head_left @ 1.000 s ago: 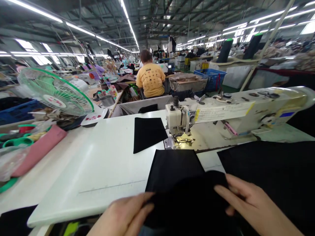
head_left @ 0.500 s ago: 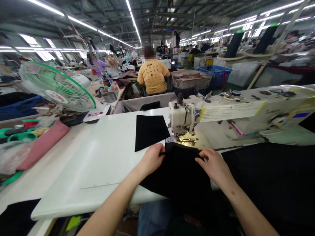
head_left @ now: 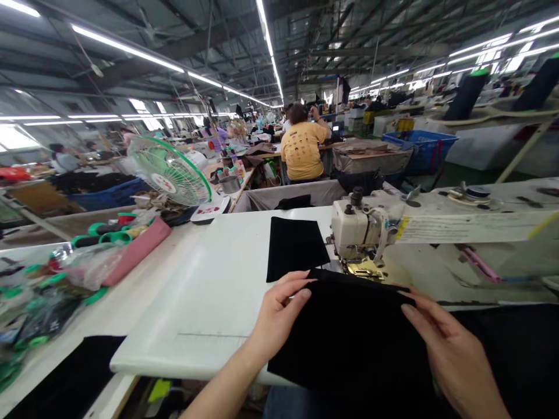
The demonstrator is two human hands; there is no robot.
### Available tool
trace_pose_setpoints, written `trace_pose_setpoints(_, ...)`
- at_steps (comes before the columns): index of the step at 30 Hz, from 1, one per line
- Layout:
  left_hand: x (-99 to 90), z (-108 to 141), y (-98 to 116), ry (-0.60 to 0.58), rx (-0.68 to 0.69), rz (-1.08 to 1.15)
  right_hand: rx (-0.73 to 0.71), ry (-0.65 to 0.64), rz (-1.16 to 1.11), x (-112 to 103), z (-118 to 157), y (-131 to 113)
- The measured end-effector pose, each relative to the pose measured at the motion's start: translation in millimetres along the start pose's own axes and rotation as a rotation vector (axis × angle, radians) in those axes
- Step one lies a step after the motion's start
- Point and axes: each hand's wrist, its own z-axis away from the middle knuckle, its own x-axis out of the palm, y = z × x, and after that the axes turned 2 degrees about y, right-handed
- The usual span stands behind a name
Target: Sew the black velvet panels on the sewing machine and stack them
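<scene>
A black fabric piece (head_left: 353, 331) is stretched between my two hands, in front of the sewing machine (head_left: 356, 227). My left hand (head_left: 279, 317) pinches its upper left corner between thumb and fingers. At the upper right corner my right hand (head_left: 454, 343) grips the edge, thumb on the near side. The cloth's top edge is just below the gold-coloured needle plate (head_left: 367, 271). A smaller black fabric piece (head_left: 294, 247) lies flat on the white table (head_left: 209, 273), left of the machine head. The lower part of the held cloth hangs over the table's front edge.
On the left are a green-rimmed fan (head_left: 170, 171), thread cones and a pink roll (head_left: 138, 250). More black fabric (head_left: 515, 343) lies at the right. A person in a yellow shirt (head_left: 304, 148) sits beyond the table, near a blue crate (head_left: 419, 148).
The view has turned left, so the scene sits further right. My hands have come closer to the camera and hold the cloth's corners further apart. The seated person has raised an arm.
</scene>
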Motion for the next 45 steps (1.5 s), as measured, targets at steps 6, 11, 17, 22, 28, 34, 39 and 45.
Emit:
trace_pose_setpoints(6, 3.8, 9.0, 7.1, 0.190, -0.119, 0.144, 0.019, 0.065, 0.155, -10.0, 12.8, -9.5)
trace_pose_setpoints(11, 6.9, 15.0, 7.4, 0.222, -0.231, 0.398, 0.043, 0.112, 0.130, -8.7, 17.6, -22.7)
trace_pose_setpoints(17, 6.4, 16.2, 10.2, 0.303, -0.284, 0.449, 0.196, 0.197, -0.041, 1.7, 17.0, -38.9)
trace_pose_setpoints(22, 7.6, 14.8, 10.8, 0.344, -0.399, 0.552, 0.334, 0.198, -0.190, 1.4, 19.3, -39.3)
trace_pose_setpoints(28, 8.1, 15.7, 10.5, 0.343, -0.364, 0.587, 0.306, 0.177, -0.213, -2.2, 19.1, -40.5)
trace_pose_setpoints(34, 8.2, 12.7, 11.2, 0.378, -0.338, 0.567, 0.131, 0.147, -0.122, -3.8, 17.0, -31.1)
trace_pose_setpoints(39, 4.3, 7.4, 15.9, 0.419, -0.363, 0.531, 0.000, 0.076, -0.134, -2.6, 15.1, -28.5)
trace_pose_setpoints(45, 1.6, 1.4, 14.9, 0.449, -0.436, 0.499, -0.024, 0.049, -0.196, 3.1, 12.1, -35.9)
